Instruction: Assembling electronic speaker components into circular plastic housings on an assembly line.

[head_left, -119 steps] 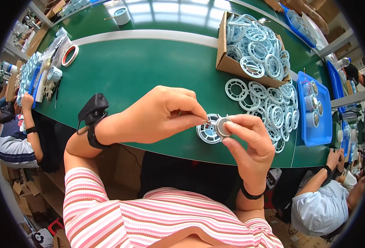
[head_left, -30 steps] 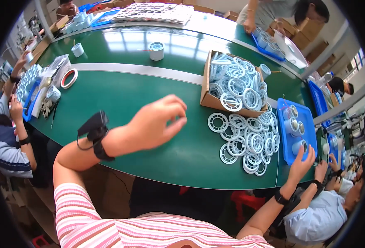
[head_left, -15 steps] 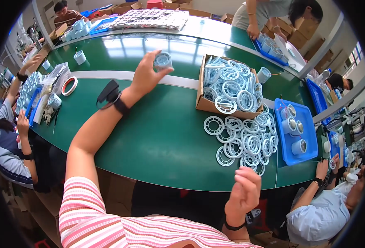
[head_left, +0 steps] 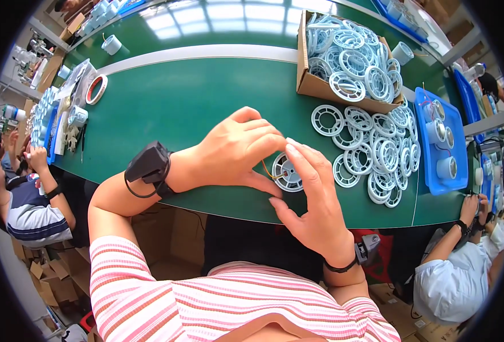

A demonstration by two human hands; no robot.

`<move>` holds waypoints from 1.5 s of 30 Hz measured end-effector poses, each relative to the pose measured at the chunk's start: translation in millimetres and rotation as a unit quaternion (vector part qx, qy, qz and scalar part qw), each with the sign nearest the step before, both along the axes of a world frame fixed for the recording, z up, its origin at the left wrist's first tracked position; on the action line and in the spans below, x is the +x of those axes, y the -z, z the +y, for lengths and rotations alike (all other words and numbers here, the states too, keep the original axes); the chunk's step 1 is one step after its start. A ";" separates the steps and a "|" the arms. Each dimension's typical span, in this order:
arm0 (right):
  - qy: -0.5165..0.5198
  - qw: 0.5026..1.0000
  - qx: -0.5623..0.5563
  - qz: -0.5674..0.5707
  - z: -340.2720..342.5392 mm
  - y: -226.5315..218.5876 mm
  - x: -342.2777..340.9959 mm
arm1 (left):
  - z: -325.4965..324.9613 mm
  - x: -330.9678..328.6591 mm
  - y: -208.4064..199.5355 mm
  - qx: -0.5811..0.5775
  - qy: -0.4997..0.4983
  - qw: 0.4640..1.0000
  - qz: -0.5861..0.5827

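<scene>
The green table (head_left: 149,114) is extending out of view at the dark rim. The left hand (head_left: 238,151) is angling rightward, fingers curling, some tips hidden; the right hand (head_left: 315,199) is pointing up-left, fingers lying close together, thumb standing apart. Whether either is pinching, I cannot tell. Between them a spoked round piece (head_left: 289,174) is showing, partly covered, beside a thin orange wire (head_left: 267,169).
</scene>
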State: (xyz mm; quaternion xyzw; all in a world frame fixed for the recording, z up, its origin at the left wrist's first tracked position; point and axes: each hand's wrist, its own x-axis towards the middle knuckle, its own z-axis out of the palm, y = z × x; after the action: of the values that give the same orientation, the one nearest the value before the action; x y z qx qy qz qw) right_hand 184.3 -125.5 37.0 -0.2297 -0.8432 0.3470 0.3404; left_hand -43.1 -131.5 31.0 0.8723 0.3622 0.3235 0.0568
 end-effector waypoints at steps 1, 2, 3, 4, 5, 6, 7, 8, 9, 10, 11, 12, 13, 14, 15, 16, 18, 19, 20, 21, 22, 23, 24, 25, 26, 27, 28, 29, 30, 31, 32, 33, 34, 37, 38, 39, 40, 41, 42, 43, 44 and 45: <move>0.000 1.000 0.000 -0.002 -1.5 2.2 -1.6 | -3.5 -7.5 -1.7 0.004 -0.004 1.000 0.030; 0.001 1.000 0.009 -0.005 -2.6 5.2 -2.9 | -5.6 -12.2 -2.4 0.009 -0.007 0.998 0.060; 0.002 1.000 0.018 -0.009 -3.2 8.4 -3.8 | -6.2 -14.5 -2.6 0.008 -0.007 0.998 0.058; 0.003 1.000 0.028 -0.012 -3.5 10.8 -4.4 | -6.3 -16.4 -2.8 0.032 0.009 0.996 0.084; 0.004 1.000 0.028 -0.014 -3.1 12.2 -3.7 | -6.2 -17.7 -3.2 0.056 0.025 0.992 0.111; 0.010 1.000 0.025 -0.011 0.3 15.0 -2.9 | -5.2 -19.3 -2.5 0.078 0.037 0.986 0.139; 0.016 1.000 0.023 -0.006 3.8 17.0 -2.0 | -4.9 -19.5 -1.9 0.079 0.035 0.986 0.141; 0.021 1.000 0.022 -0.001 6.8 18.1 -1.9 | -5.4 -17.9 -1.3 0.069 0.047 0.983 0.166; 0.018 1.000 0.026 0.002 7.0 18.3 -1.4 | -6.5 -15.4 -1.3 0.059 0.058 0.978 0.192; 0.031 0.999 0.027 -0.004 4.0 18.1 0.7 | -7.8 -12.6 -1.8 0.051 0.069 0.972 0.219; 0.040 0.999 0.034 -0.003 3.4 18.9 -0.7 | -8.4 -11.8 -0.7 0.058 0.059 0.969 0.231; 0.049 0.998 0.041 0.000 3.5 19.1 -2.8 | -9.3 -9.5 3.9 0.042 0.056 0.974 0.216; 0.043 0.998 0.052 0.011 4.9 20.6 -4.6 | -7.7 -8.0 10.1 0.028 0.055 0.978 0.200; 0.055 0.997 0.055 0.015 4.7 22.0 -4.9 | -6.5 -9.6 9.9 0.012 0.052 0.981 0.184; 0.067 0.996 0.057 0.019 4.8 23.3 -5.5 | -3.9 -15.0 4.7 0.019 0.043 0.979 0.197; 0.084 0.995 0.057 0.018 2.1 23.7 -3.0 | -0.7 -17.9 0.0 0.019 0.039 0.986 0.163; 0.097 0.994 0.045 0.021 -4.6 21.6 1.8 | 6.1 -26.2 -8.8 0.016 0.031 0.995 0.095; 0.112 0.993 0.026 0.015 -8.5 20.4 4.1 | 9.9 -33.2 -12.0 0.021 0.027 0.994 0.102; 0.127 0.992 0.006 0.009 -12.1 20.8 6.3 | 15.1 -43.0 -14.4 0.027 -0.034 0.996 0.081; 0.124 0.992 0.013 0.014 -14.7 20.9 9.9 | 22.3 -53.0 -17.5 0.036 -0.094 0.993 0.057; 0.117 0.993 -0.010 0.014 -17.3 21.6 13.9 | 31.4 -62.6 -19.8 0.046 -0.154 0.987 0.030; 0.109 0.993 -0.035 0.013 -17.9 24.4 18.4 | 44.0 -71.6 -19.0 0.009 -0.205 0.979 -0.015; 0.104 0.993 -0.057 0.009 -18.7 25.5 22.6 | 59.2 -81.9 -18.0 -0.027 -0.251 0.966 -0.063; 0.105 0.993 -0.049 0.010 -18.5 26.8 25.2 | 77.4 -95.3 -16.4 -0.020 -0.249 0.966 -0.066; 0.116 0.991 -0.061 0.037 -17.9 30.0 26.0 | 98.1 -111.8 -14.1 -0.046 -0.300 0.950 -0.075; 0.125 0.987 -0.074 0.065 -18.7 32.8 24.8 | 117.1 -130.8 -10.7 -0.073 -0.351 0.930 -0.084; 0.133 0.983 -0.087 0.093 -20.0 35.4 22.7 | 136.4 -152.6 -2.9 -0.068 -0.351 0.930 -0.085; 0.133 0.983 -0.082 0.094 -21.9 36.9 21.6 | 156.8 -174.0 6.5 -0.058 -0.371 0.924 -0.067; 0.132 0.985 -0.057 0.093 -22.7 38.8 21.8 | 182.2 -191.8 19.2 -0.052 -0.389 0.919 -0.051; 0.127 0.987 -0.031 0.093 -23.2 40.2 21.5 | 204.4 -209.2 30.1 -0.048 -0.389 0.918 -0.053; 0.122 0.988 -0.006 0.092 -23.8 40.9 22.4 | 226.6 -223.1 40.4 -0.012 -0.402 0.915 -0.028; 0.125 0.988 -0.002 0.088 -25.6 42.3 25.4 | 246.0 -228.2 41.2 0.023 -0.411 0.911 -0.004; 0.132 0.987 -0.002 0.091 -27.7 44.2 28.4 | 265.7 -235.9 39.0 0.024 -0.409 0.912 -0.009; 0.157 0.983 -0.005 0.092 -28.0 41.7 28.0 | 313.6 -236.3 28.1 -0.058 -0.483 0.873 0.042; 0.181 0.980 -0.013 0.075 -28.2 34.3 25.0 | 326.2 -224.0 17.4 -0.101 -0.510 0.852 0.058; 0.196 0.978 -0.024 0.063 -29.2 26.1 20.4 | 333.6 -223.8 11.0 -0.142 -0.544 0.824 0.079; 0.211 0.976 -0.035 0.051 -29.1 22.0 17.6 | 345.4 -231.8 8.7 -0.146 -0.540 0.825 0.080; 0.213 0.975 -0.038 0.049 -28.4 20.8 17.0 | 355.6 -246.6 3.4 -0.186 -0.553 0.803 0.125; 0.204 0.977 -0.034 0.049 -27.8 20.0 16.6 | 361.7 -258.5 4.1 -0.225 -0.564 0.776 0.169; 0.203 0.978 -0.028 0.046 -26.2 20.2 17.4 | 366.0 -251.8 5.7 -0.229 -0.556 0.781 0.169; 0.200 0.979 -0.022 0.042 -24.8 21.1 18.3 | 369.5 -247.1 4.9 -0.218 -0.564 0.779 0.163; 0.207 0.977 -0.025 0.038 -22.5 24.4 21.3 | 372.3 -242.4 3.6 -0.206 -0.574 0.777 0.156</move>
State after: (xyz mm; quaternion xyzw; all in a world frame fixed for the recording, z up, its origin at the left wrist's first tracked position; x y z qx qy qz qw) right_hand 205.6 -148.0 12.6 -0.3942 -0.7551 0.2981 0.4308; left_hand -285.5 240.8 27.4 0.5089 0.8575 0.0731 -0.0183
